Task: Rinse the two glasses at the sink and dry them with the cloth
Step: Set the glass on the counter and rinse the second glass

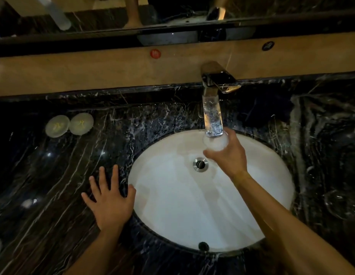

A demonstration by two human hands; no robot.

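Dark marble counter (53, 175): one glass (214, 142) in right hand (228, 153), left hand (111, 197) flat, two discs (69, 125).

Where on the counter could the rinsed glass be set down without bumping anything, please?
The widest bare patch of the counter lies left of the sink, between the two round lids and the left hand, which rests flat there. The counter right of the sink looks bare too, though dim. It is crowded under the faucet, where the right hand holds the glass.
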